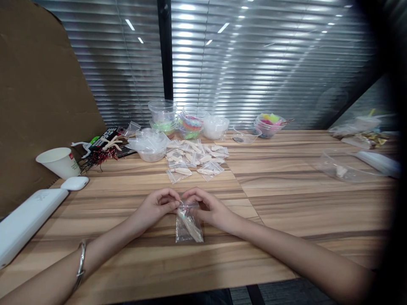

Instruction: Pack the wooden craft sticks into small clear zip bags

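Left hand (165, 202): grip closed, thumb and index finger pinching the top left corner of a small clear zip bag (187, 235). Right hand (210, 208): fingers curled, grip narrow, at the top right of the same bag; thumb meets the bag's upper right part, index fingertip close to the left hand's fingertips. Whether the right grip is fully closed on the film cannot be told.

Position of bag: between the two hands, near the front of the wood-grain tabletop (136, 262), mouth end toward the fingers, lower end toward the wearer. Contents: one long, pale piece (192, 228) lying aslant, with a small bluish patch near its upper end; exact nature unclear.

Beyond the hands: a loose pile of similar bags (193, 154) holding pale pieces, two of them at the near side of the heap. Left of the pile, a clear tub (151, 152) filled with clear plastic. Behind, near the window blinds (203, 63), stacked tubs (193, 123) with coloured contents.

Left side: paper cup (60, 163), tilted; small white case (75, 183) just beside the end of a long white object (32, 222). Metal bracelet (81, 264) on the left wrist.
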`<act>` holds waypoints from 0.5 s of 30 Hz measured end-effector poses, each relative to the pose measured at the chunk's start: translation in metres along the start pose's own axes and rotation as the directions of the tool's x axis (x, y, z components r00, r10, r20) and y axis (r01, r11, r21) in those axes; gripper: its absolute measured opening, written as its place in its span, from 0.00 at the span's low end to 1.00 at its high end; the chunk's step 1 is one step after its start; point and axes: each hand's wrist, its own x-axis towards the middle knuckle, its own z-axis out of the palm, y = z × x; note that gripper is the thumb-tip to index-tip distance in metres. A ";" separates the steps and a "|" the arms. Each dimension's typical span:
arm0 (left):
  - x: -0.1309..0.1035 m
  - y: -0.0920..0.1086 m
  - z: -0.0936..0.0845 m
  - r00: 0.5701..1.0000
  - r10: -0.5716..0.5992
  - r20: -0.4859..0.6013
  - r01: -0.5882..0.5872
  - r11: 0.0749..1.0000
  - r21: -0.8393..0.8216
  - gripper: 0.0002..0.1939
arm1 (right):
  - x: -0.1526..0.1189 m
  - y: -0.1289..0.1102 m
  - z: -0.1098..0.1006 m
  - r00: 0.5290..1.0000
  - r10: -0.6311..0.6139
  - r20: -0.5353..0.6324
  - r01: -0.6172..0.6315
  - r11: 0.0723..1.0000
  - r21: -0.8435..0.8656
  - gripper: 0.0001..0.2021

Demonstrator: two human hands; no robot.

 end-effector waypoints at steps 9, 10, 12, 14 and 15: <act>0.002 -0.005 -0.003 0.998 0.054 0.018 -0.055 0.997 0.059 0.11 | -0.004 -0.011 -0.001 0.996 -0.001 0.089 0.005 0.999 -0.050 0.13; 0.002 -0.006 -0.003 0.998 0.059 0.021 -0.060 0.996 0.064 0.11 | -0.004 -0.011 -0.001 0.995 -0.005 0.102 0.010 0.999 -0.048 0.13; 0.002 -0.007 -0.003 0.998 0.065 0.026 -0.067 0.995 0.073 0.11 | -0.004 -0.012 -0.002 0.991 -0.009 0.131 0.015 0.999 -0.042 0.13; 0.002 -0.008 -0.004 0.997 0.072 0.029 -0.074 0.994 0.083 0.11 | -0.004 -0.011 -0.002 0.988 -0.016 0.155 0.021 0.999 -0.028 0.14; 0.002 -0.008 -0.004 0.997 0.076 0.031 -0.078 0.993 0.088 0.10 | -0.004 -0.011 -0.002 0.986 -0.020 0.168 0.024 1.000 -0.020 0.14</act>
